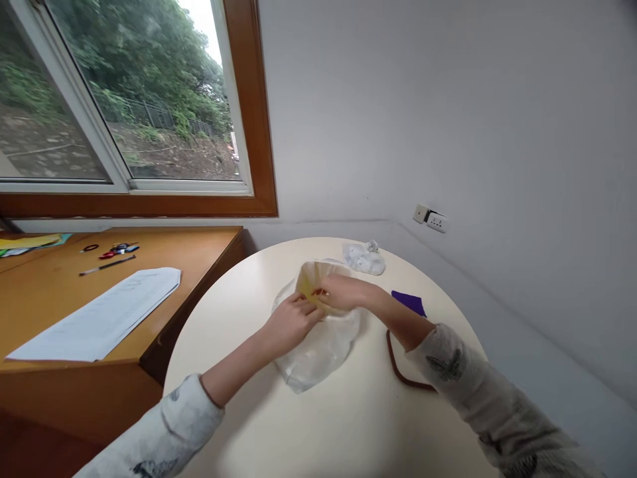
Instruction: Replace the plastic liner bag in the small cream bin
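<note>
A translucent whitish bag (318, 355) lies on the round table (229, 305), its mouth raised toward the far side. Inside the mouth shows a pale yellow inner wall (307, 273); whether it is a lining or a separate thing I cannot tell. My left hand (293, 322) is closed on the near left edge of the mouth. From the right, my right hand (343, 292) dips into the mouth with its fingers bent together. Something small and orange-brown shows by those fingertips, too small to name.
Behind the bag sits a crumpled clear plastic piece (365, 257). A purple folded item (409, 303) and a brown curved strap or cord (398, 368) lie by my right forearm. On the wooden desk (199, 249) at left are paper sheets (104, 315), a pen (107, 265) and small items.
</note>
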